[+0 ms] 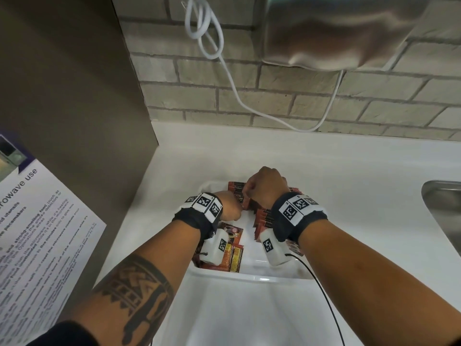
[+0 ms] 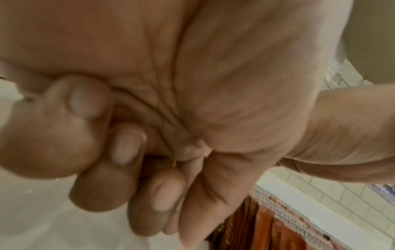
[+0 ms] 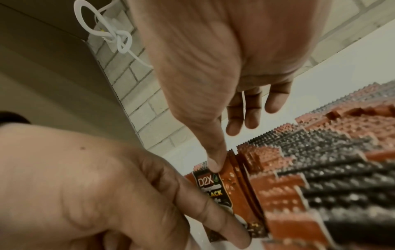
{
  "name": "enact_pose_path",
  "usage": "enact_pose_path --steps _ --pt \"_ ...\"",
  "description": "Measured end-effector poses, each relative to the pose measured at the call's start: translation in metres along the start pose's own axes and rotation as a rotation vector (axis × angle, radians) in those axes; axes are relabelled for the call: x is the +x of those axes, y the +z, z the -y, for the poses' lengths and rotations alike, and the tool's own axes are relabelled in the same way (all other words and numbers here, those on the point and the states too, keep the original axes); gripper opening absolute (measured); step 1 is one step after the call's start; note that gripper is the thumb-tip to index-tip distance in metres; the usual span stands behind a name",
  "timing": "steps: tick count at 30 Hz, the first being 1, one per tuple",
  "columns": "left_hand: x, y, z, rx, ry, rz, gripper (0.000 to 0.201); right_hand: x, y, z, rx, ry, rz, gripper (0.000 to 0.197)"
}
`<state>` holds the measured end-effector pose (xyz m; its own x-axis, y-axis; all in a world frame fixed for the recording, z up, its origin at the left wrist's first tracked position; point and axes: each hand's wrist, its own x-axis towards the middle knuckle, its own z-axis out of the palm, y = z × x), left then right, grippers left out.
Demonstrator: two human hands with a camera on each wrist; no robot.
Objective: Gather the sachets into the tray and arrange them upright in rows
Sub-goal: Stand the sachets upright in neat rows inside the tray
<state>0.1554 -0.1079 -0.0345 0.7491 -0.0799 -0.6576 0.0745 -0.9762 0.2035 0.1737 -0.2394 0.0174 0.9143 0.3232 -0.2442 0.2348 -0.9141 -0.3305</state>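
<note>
Sachets (image 1: 263,217) half-hidden under hands (image 1: 264,187)

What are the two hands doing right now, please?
Left hand: fingers curled, index finger pressing the front sachet.
Right hand: thumb on that sachet's top, fingers relaxed.

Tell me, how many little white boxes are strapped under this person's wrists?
2. One white box hangs under the left wrist, above loose sachets in the tray; the other white box hangs under the right wrist, trailing a black cable. None looks hidden.
</note>
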Motion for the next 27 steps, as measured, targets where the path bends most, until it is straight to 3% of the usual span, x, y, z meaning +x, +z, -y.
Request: enact_pose_path --steps 5,13,19,27 --pt "0.010 0.002 0.004 -0.047 0.004 0.001 0.051 0.003 0.000 -0.004 0.047 0.002 0.002 0.023" --pt "0.009 0.004 0.004 -0.013 0.027 0.016 0.029 0.000 -0.004 -0.005 0.134 -0.019 -0.018 0.015" --pt "0.008 0.004 0.002 -0.005 0.005 -0.001 0.040 -0.003 -0.009 -0.005 0.157 -0.044 -0.044 0.013" --pt "0.007 0.005 0.001 0.018 0.010 -0.028 0.039 -0.008 -0.016 -0.006 0.168 -0.058 -0.080 0.015"
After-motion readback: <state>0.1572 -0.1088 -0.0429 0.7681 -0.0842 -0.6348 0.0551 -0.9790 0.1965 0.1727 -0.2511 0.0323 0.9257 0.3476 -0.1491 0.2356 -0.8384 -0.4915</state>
